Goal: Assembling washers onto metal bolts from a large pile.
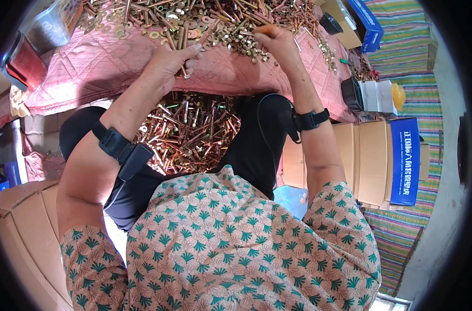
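My left hand (172, 63) is closed around a few long brassy bolts (183, 40), which stick out past the fingers on both sides. Over the heap to its right, my right hand (278, 45) has its thumb and fingers pinched together, with an orange cover on one fingertip. What sits in that pinch is too small to make out. Small hex nuts (241, 45) lie scattered between and under the hands. Flat washers (154, 34) are spread beyond the left hand, and a heap of loose bolts (246, 10) covers the far part of the pink quilted cloth (106, 67).
Between my knees lies a large pile of finished bolts (189, 129). A red container (26, 62) and a clear bin (52, 26) stand at left. Cardboard boxes (370, 160) sit at right, near a black basket (352, 93); another carton (28, 228) is at lower left.
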A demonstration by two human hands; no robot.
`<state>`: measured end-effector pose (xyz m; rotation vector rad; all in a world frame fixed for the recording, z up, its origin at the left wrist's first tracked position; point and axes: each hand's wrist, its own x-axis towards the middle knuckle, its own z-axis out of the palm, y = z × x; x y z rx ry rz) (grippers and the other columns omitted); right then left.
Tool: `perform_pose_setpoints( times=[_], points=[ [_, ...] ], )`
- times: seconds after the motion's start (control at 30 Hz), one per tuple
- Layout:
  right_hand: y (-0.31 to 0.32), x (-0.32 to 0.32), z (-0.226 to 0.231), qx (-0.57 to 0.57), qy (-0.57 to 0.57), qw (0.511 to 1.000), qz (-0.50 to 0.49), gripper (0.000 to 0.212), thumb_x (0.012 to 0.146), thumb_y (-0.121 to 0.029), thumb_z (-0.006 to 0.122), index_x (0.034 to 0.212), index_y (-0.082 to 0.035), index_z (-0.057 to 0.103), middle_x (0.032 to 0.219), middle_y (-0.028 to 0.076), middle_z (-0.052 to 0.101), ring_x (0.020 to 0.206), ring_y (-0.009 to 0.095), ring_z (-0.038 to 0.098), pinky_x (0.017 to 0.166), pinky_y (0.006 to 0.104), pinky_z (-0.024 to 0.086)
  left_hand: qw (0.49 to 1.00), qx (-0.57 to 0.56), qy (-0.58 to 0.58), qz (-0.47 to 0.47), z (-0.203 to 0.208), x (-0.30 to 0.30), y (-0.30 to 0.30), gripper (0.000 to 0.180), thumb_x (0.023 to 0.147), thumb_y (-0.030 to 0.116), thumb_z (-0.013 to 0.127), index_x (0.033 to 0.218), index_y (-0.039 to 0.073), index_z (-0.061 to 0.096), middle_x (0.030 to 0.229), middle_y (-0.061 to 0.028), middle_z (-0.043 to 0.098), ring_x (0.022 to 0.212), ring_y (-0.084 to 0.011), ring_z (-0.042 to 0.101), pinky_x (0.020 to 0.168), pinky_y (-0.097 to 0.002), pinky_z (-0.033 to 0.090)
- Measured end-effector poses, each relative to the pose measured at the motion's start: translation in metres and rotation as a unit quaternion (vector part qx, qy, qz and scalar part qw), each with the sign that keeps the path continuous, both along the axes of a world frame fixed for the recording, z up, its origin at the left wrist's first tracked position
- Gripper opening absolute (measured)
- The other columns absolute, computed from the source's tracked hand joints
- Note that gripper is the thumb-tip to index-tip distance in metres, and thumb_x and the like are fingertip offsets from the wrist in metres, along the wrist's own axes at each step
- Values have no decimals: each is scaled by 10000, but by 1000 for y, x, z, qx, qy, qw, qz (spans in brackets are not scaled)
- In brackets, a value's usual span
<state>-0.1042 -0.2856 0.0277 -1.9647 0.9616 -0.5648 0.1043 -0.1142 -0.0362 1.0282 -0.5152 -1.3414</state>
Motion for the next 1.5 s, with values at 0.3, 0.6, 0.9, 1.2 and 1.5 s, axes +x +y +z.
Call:
perform_pose_setpoints(
  times=[0.3,0.6,0.9,1.2,1.5],
  points=[
    [34,19,-19,-271,204,938,65,194,786,-102,644,960,-21,672,860,125,669,797,247,636,737,324,489,999,-12,47,25,-8,4,-1,189,874,116,640,995,-19,585,795,-89,634,529,-71,495,442,-216,412],
    [28,65,-60,-349,138,917,131,171,793,-26,622,961,-5,643,872,149,619,820,290,624,736,350,499,997,-1,70,40,-3,6,-1,175,880,112,631,957,-36,578,774,-98,627,530,-84,499,438,-223,408],
    [29,53,-28,48,-67,996,33,194,848,-24,612,1036,17,639,886,71,666,771,105,620,677,232,500,998,10,68,-2,-4,5,3,154,865,112,648,970,13,592,758,-68,625,541,-88,508,449,-226,408],
    [30,39,-12,67,-151,984,67,232,829,-10,648,1060,2,652,902,32,658,785,75,601,694,196,488,998,7,40,-38,8,-7,8,122,849,122,663,923,58,591,702,-29,602,488,-75,479,412,-200,374],
    [26,28,5,-6,-94,989,114,196,822,-30,671,1017,-37,684,901,-3,669,812,60,598,731,194,480,995,-7,25,-97,8,-3,9,153,849,142,667,946,87,562,717,-31,611,506,-49,465,419,-194,376]
  ],
)
